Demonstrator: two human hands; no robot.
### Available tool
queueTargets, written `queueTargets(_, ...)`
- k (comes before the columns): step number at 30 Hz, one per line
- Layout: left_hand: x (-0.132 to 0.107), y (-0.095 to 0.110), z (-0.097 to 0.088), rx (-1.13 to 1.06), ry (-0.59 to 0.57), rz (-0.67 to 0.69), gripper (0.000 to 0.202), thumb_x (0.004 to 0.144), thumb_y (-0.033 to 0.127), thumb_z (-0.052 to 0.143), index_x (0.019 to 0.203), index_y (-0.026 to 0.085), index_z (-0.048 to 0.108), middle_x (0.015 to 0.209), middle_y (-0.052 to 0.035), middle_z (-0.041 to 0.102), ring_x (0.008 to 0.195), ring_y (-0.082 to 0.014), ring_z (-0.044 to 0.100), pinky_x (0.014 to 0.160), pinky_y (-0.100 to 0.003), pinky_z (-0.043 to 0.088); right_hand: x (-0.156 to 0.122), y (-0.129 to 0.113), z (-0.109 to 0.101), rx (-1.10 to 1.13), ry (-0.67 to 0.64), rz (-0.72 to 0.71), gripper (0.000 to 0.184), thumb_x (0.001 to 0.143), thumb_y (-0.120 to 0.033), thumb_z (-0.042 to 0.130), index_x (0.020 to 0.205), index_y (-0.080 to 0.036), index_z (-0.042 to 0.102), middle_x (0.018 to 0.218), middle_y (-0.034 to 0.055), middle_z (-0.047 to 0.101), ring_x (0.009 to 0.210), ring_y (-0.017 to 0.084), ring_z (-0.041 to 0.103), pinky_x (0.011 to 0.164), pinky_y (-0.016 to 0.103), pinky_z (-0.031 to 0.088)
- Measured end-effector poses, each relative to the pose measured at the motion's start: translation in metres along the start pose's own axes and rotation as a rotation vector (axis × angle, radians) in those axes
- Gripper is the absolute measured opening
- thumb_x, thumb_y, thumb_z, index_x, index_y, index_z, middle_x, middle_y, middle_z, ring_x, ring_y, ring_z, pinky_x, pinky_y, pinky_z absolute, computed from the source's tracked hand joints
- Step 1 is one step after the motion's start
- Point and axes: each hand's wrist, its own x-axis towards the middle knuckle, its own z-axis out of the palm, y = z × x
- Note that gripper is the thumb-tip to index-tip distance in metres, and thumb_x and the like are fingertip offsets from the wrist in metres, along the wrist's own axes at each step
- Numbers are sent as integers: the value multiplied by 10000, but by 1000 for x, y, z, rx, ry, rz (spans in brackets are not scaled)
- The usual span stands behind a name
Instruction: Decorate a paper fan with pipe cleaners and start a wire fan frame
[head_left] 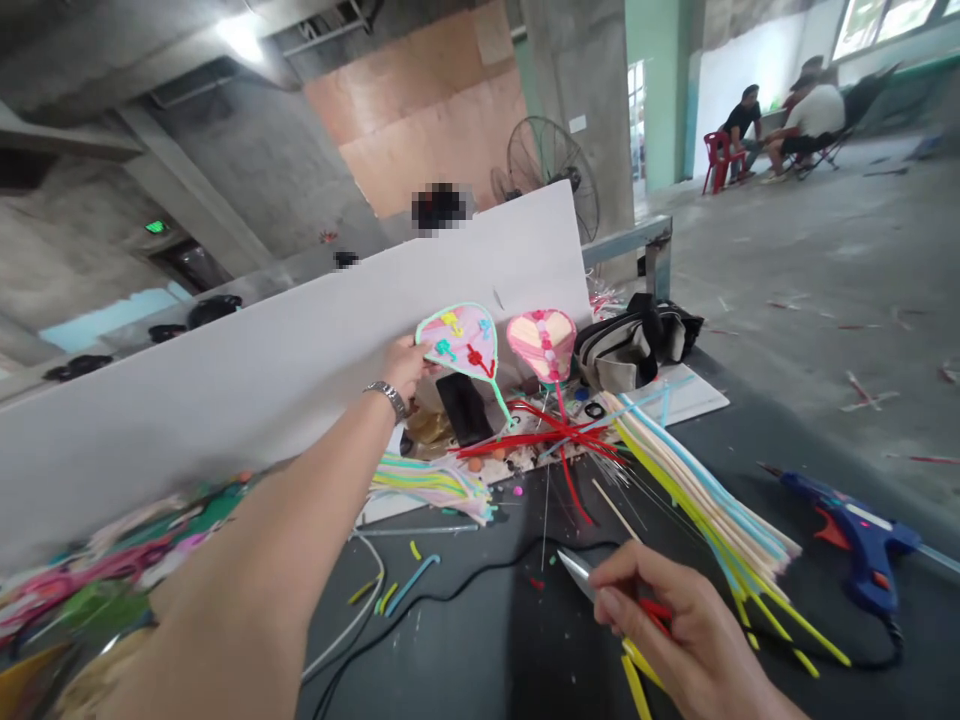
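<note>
My left hand [409, 368], with a metal watch on the wrist, reaches far forward. Its fingers pinch the left edge of a pink fan-shaped pipe-cleaner craft [463, 342] with a mint border, mint stem and small coloured figures. To the right of it, a second pink and cream pipe-cleaner craft [541, 346] leans upright near the white board. Low in front, my right hand [671, 625] is closed around scissors [576, 572], blades pointing up and left, red handle partly hidden by the fingers. Yellow pipe cleaners [636, 685] lie under or beside that hand.
Pipe-cleaner bundles [697, 480] lie right of centre, with red ones [540, 435] further back. A blue glue gun [855, 540] rests at right; its black cord [450, 597] crosses the dark table. A bag [637, 340] and white partition [300, 360] stand behind. People [814, 115] sit far off.
</note>
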Motion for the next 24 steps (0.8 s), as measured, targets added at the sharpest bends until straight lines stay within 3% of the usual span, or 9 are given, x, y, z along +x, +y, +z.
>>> queueTargets(4,21,-9,17,20,-8,-12,90,856,110,736,862,136,650,662,-15,686,557,-112,635,620,-235,561,1,-8,-3,-38,12,17,327,1003,-494,575,873,-231,717,694,16,709,607,148,653,598,236,529)
queueTargets(9,30,-26,32,-16,-42,-42,109,858,137,746,884,159,643,693,-6,688,584,-117,647,673,-259,578,2,-8,-3,-78,12,27,301,999,-488,588,883,-242,717,681,13,716,584,147,657,565,228,518)
queueTargets(18,28,-42,33,-122,-73,-97,169,889,190,748,877,172,580,781,-34,725,678,-136,708,816,-341,621,4,3,0,-101,-12,25,281,1012,-467,584,902,-246,717,676,-3,703,578,128,643,555,203,503)
queueTargets(24,18,-56,38,-161,-86,-133,288,816,231,838,867,193,556,741,-18,693,732,-149,713,844,-336,619,4,2,1,-112,-21,25,294,1013,-473,576,894,-247,721,665,-1,702,565,132,636,531,207,493)
